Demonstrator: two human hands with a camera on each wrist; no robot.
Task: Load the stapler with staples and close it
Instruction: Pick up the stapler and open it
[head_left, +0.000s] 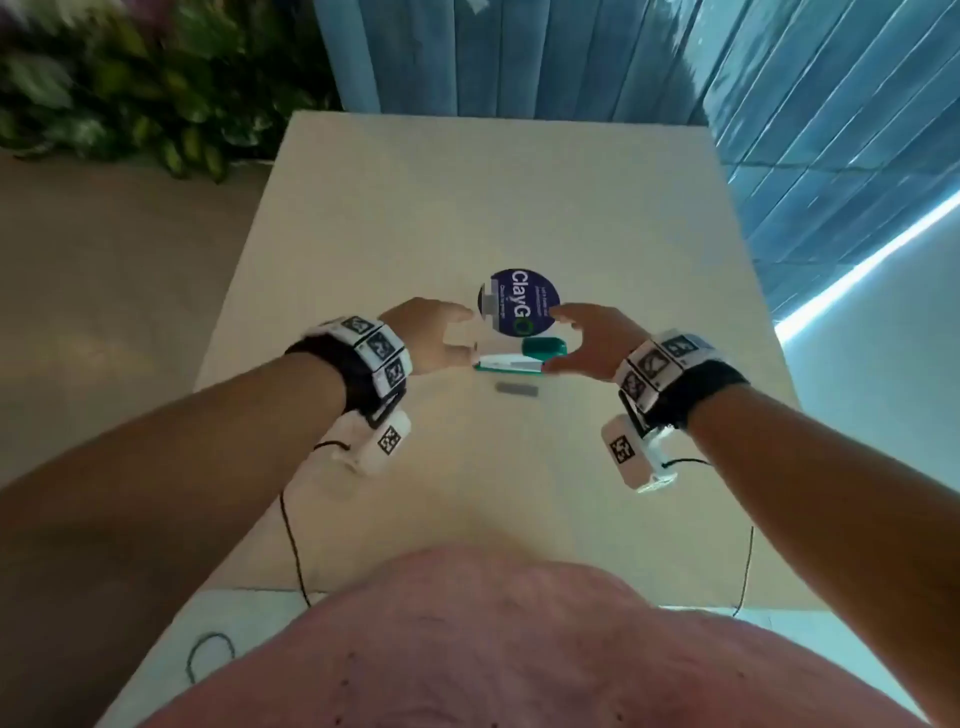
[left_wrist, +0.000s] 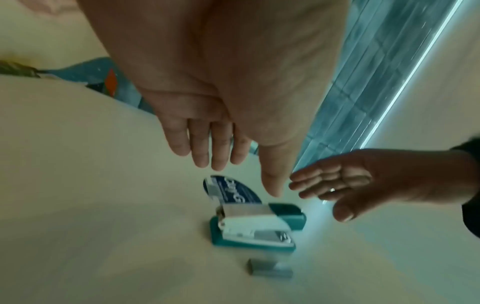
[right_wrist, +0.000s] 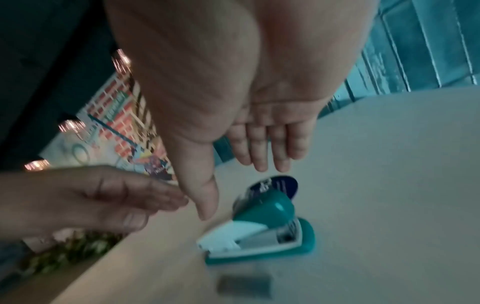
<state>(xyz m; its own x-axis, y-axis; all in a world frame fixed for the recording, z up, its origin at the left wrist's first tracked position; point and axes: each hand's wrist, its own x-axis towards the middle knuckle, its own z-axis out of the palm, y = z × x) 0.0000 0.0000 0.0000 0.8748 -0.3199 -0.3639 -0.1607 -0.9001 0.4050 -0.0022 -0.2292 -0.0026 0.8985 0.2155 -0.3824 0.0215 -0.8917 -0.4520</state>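
Hovering either side of the teal stapler, apart from it — left hand and right hand, each grip wide and slack, fingers nearly straight, holding and touching nothing. Stapler lying mid-worktop with its top swung open, partly over a round blue sticker. Grey staple strip just beside it on the near-edge side — untouched.

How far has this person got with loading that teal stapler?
Done: the stapler lies on the table with its lid swung open, metal channel exposed. In hand: nothing; the left hand and right hand hover open on either side of it. Left: the grey strip of staples sits loose beside it, yet to be inserted, then the lid closed.
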